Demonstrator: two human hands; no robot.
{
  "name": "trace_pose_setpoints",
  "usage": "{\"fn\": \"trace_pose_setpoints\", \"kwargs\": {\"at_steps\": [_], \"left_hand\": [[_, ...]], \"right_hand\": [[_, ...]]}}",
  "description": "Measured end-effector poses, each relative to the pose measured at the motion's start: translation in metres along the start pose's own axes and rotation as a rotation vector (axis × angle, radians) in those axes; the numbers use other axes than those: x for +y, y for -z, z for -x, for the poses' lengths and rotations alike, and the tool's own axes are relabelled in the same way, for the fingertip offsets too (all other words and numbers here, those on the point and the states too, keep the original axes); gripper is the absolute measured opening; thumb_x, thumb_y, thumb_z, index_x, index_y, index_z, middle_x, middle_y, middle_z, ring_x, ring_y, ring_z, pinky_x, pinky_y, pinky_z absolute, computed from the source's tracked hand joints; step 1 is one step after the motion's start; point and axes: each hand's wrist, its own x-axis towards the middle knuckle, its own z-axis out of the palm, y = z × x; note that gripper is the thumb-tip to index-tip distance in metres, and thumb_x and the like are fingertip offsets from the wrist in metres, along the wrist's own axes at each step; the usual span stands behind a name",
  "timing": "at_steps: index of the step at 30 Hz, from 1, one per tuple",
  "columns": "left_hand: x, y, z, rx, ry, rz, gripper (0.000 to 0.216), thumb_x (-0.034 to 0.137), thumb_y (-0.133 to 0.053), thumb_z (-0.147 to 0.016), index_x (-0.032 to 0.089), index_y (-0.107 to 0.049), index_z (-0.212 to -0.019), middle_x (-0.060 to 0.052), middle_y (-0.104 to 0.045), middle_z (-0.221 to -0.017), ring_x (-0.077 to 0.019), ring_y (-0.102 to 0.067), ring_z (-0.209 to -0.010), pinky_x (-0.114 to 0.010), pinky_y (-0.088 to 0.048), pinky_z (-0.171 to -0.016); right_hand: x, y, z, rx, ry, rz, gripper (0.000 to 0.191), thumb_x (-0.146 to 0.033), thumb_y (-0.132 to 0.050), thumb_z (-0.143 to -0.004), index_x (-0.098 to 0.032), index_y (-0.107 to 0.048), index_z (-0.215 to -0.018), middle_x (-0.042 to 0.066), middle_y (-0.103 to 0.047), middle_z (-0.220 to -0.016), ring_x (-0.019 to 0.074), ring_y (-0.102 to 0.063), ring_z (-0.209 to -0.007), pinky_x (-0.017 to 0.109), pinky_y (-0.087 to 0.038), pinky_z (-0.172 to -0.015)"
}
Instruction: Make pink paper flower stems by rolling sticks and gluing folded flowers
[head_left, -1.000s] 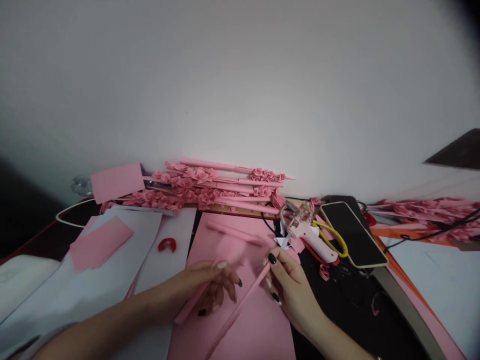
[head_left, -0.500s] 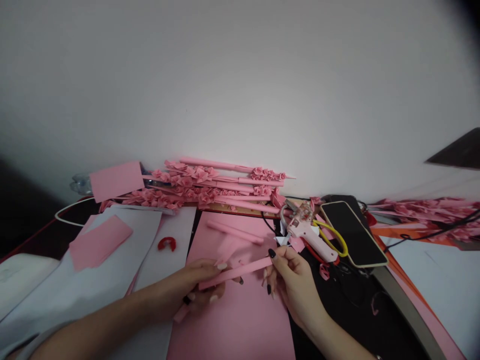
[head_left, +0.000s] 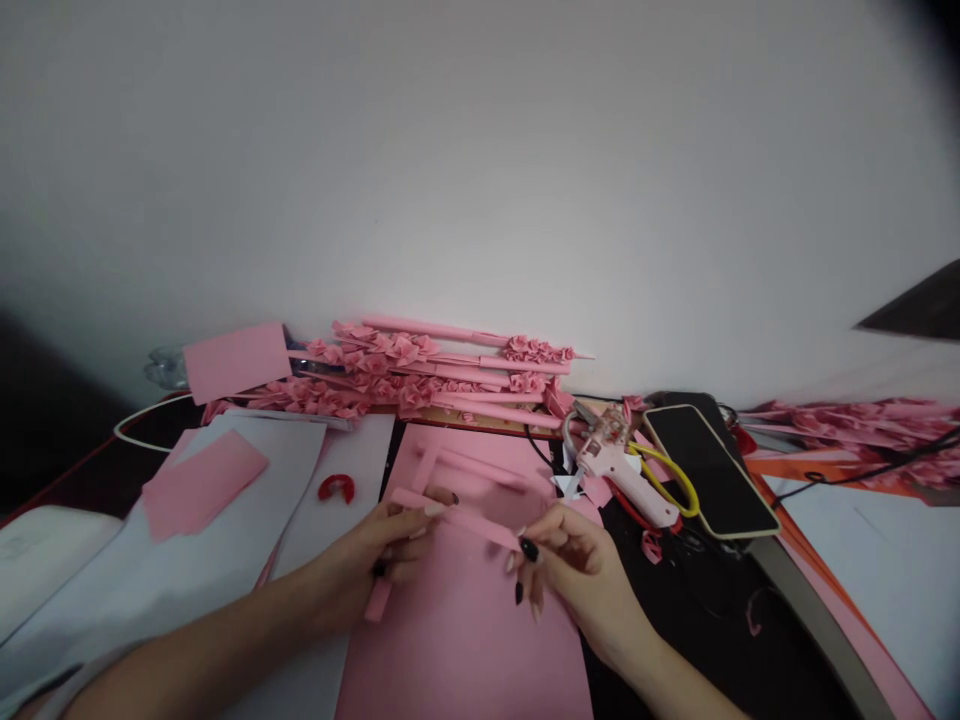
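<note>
Only the head view here, so: a pink paper strip [head_left: 465, 520] is held across the near middle of the desk. It's pinched at its left end by the fingertips of the left hand [head_left: 375, 560] and at its right end by the thumb and fingers of the right hand [head_left: 581, 575], so both hands are closed on it. The strip is tilted a bit, with the left end farther away and the right end nearer. A second pink strip [head_left: 379, 600] is tucked under the left hand's curled fingers and pokes out toward the near side. Everything is held over a big pink sheet [head_left: 465, 650], which is laid flat between white sheets [head_left: 225, 570] on the left and a dark surface on the right. Farther right, a pink glue gun [head_left: 619, 468] is seen just beside a phone [head_left: 712, 470] lying face up. Along the far edge by the wall, a pile of pink rose sticks [head_left: 435, 370] is stacked. A small red clip [head_left: 335, 487] and a loose pink rectangle [head_left: 202, 482] are left on the white sheets, well apart from the hands.
</note>
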Motion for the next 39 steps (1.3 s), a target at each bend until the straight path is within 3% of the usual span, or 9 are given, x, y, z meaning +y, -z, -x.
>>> {"fn": "trace_pose_setpoints", "kwargs": {"at_steps": [8,14,17,22,26,29,34,36,39], "left_hand": [[-0.002,-0.002,0.001,0.031,-0.062,-0.077,0.036,0.041,-0.073,-0.068,0.015,-0.057,-0.087,0.01,-0.021,-0.051,-0.0041,-0.008,-0.045,-0.017,-0.008,-0.04],[-0.002,-0.004,0.001,0.059,-0.07,-0.138,0.039,0.049,-0.068,-0.07,0.016,-0.054,-0.084,0.01,-0.025,-0.05,-0.004,-0.008,-0.045,-0.018,-0.007,-0.041],[-0.001,-0.005,0.001,0.071,-0.075,-0.177,0.04,0.05,-0.069,-0.068,0.016,-0.054,-0.084,0.01,-0.025,-0.05,-0.0039,-0.01,-0.044,-0.019,-0.007,-0.041],[-0.004,-0.007,0.003,0.054,-0.061,-0.295,0.041,0.051,-0.068,-0.068,0.016,-0.053,-0.083,0.01,-0.03,-0.05,-0.003,-0.014,-0.042,-0.019,-0.009,-0.041],[-0.008,-0.006,0.004,0.001,-0.057,-0.405,0.04,0.049,-0.069,-0.069,0.015,-0.056,-0.084,0.01,-0.028,-0.047,-0.0039,-0.019,-0.041,-0.018,-0.012,-0.04],[-0.008,-0.005,0.002,-0.009,-0.051,-0.33,0.037,0.049,-0.064,-0.073,0.015,-0.056,-0.084,0.01,-0.028,-0.05,-0.0034,-0.016,-0.042,-0.018,-0.011,-0.04],[-0.004,-0.005,-0.002,0.051,-0.065,-0.12,0.029,0.045,-0.05,-0.084,0.017,-0.055,-0.087,0.007,-0.038,-0.063,-0.0019,-0.017,-0.041,-0.017,-0.013,-0.04],[-0.004,-0.006,-0.003,0.057,-0.085,-0.128,0.027,0.043,-0.049,-0.085,0.017,-0.056,-0.086,0.006,-0.038,-0.061,-0.0022,-0.02,-0.041,-0.016,-0.017,-0.04],[-0.006,-0.008,-0.003,0.078,-0.115,-0.224,0.032,0.045,-0.047,-0.086,0.015,-0.056,-0.079,0.006,-0.04,-0.054,-0.004,-0.027,-0.041,-0.016,-0.022,-0.04]], "right_hand": [[0.003,-0.006,0.009,-0.114,-0.108,0.31,0.023,-0.032,-0.065,-0.075,-0.017,-0.048,-0.08,-0.002,-0.061,-0.054,0.0068,-0.05,-0.037,0.017,-0.039,-0.038],[-0.007,0.007,0.011,0.009,0.191,0.566,0.011,-0.029,-0.051,-0.085,-0.018,-0.051,-0.083,-0.003,-0.053,-0.051,0.0084,-0.043,-0.04,0.02,-0.032,-0.04],[-0.011,0.012,0.011,0.045,0.254,0.647,0.006,-0.024,-0.05,-0.086,-0.02,-0.052,-0.083,-0.004,-0.05,-0.052,0.0096,-0.043,-0.042,0.021,-0.032,-0.043],[-0.009,0.0,0.013,-0.193,0.172,0.765,0.016,-0.024,-0.057,-0.08,-0.019,-0.054,-0.095,-0.001,-0.056,-0.066,0.0109,-0.047,-0.052,0.021,-0.033,-0.047],[-0.001,-0.014,0.016,-0.262,0.044,0.754,0.012,-0.025,-0.058,-0.079,-0.019,-0.052,-0.088,-0.003,-0.054,-0.062,0.0089,-0.044,-0.049,0.019,-0.031,-0.045],[0.003,-0.014,0.016,-0.2,0.086,0.751,0.004,-0.022,-0.056,-0.08,-0.019,-0.052,-0.079,-0.004,-0.051,-0.06,0.009,-0.045,-0.05,0.019,-0.033,-0.047],[0.001,-0.004,0.011,0.07,0.14,0.706,0.004,-0.022,-0.052,-0.082,-0.02,-0.049,-0.08,-0.004,-0.049,-0.058,0.0099,-0.044,-0.048,0.02,-0.034,-0.045],[-0.002,-0.002,0.01,0.026,0.17,0.751,0.002,-0.021,-0.05,-0.084,-0.02,-0.05,-0.085,-0.002,-0.053,-0.062,0.0108,-0.046,-0.05,0.021,-0.036,-0.047],[-0.01,0.003,0.011,-0.16,0.265,0.943,0.015,-0.018,-0.047,-0.084,-0.02,-0.055,-0.097,0.002,-0.061,-0.075,0.0136,-0.053,-0.06,0.023,-0.041,-0.054]]}}
